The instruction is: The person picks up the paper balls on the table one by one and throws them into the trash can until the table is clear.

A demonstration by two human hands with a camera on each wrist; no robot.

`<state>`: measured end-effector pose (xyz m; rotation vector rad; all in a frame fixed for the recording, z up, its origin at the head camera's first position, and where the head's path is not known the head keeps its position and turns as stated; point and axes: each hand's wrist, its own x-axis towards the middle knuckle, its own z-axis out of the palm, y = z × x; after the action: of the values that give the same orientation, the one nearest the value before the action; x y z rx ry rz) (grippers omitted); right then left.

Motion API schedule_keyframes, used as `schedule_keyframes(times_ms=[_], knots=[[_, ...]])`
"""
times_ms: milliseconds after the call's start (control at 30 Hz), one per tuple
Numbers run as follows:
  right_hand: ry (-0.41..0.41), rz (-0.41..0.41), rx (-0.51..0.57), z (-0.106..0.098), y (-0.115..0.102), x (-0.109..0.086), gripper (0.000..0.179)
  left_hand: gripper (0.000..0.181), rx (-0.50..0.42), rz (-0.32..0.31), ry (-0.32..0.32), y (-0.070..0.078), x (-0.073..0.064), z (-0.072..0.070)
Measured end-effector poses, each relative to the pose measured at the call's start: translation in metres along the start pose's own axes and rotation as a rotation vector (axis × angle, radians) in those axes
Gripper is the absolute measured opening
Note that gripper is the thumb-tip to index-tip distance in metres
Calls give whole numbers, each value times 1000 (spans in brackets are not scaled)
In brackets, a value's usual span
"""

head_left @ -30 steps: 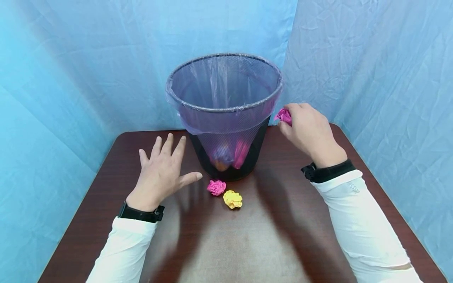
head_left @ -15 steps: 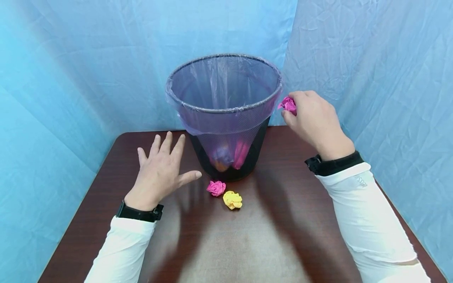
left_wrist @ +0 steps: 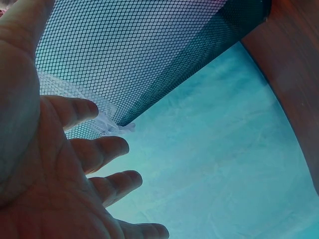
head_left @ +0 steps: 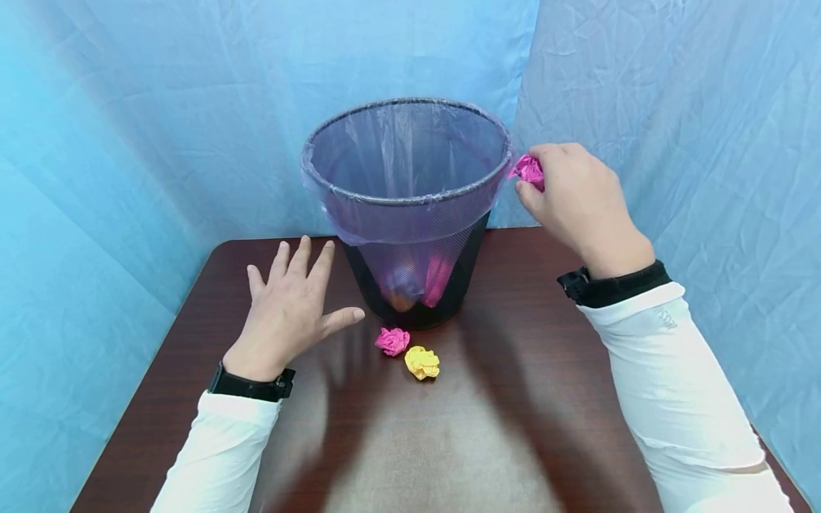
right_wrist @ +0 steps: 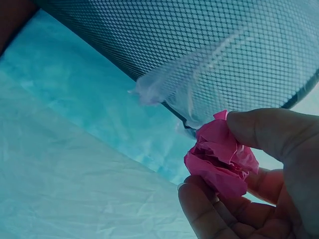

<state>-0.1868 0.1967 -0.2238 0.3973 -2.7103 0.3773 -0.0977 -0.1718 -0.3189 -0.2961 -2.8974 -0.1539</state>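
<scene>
- Table (head_left: 410, 442): it is supporting the bin toward its far edge and 2 loose paper balls in front.
- Mesh bin (head_left: 473, 256): it is standing upright, mouth up. Coloured contents (head_left: 436, 281) are showing through the lower wall.
- Translucent liner (head_left: 398, 222): it is hanging loosely over the rim.
- Right hand (head_left: 574, 203): you are pinching the held pink ball (head_left: 529, 171) between thumb and fingers, just outside the bin's right rim. You should probably be clearing the rim fully before opening the pinch; the slack liner could be snagging the paper otherwise. Whether ball and liner are touching, you cannot tell.
- Left hand (head_left: 286, 313): you are holding it near the bin's left side, fingers spread and released, gripping nothing. It seems well placed for steadying the bin.
- Yellow ball (head_left: 422, 363), loose pink ball (head_left: 393, 341): these 2 are resting side by side on the table, near the bin's base.
</scene>
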Motion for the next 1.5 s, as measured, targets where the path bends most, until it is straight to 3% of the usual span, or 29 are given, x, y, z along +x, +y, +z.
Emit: schedule_keyframes(times_ms=[700,1267,1500], knots=[[54,-4,-33,-28,-6,10,47,110,4,6,19,0,-1,0],[101,-53,-38,-32,-29,15,53,110,8,2,7,0,-1,0],[83,-76,-22,-31,-38,18,53,110,2,-1,10,0,-1,1]])
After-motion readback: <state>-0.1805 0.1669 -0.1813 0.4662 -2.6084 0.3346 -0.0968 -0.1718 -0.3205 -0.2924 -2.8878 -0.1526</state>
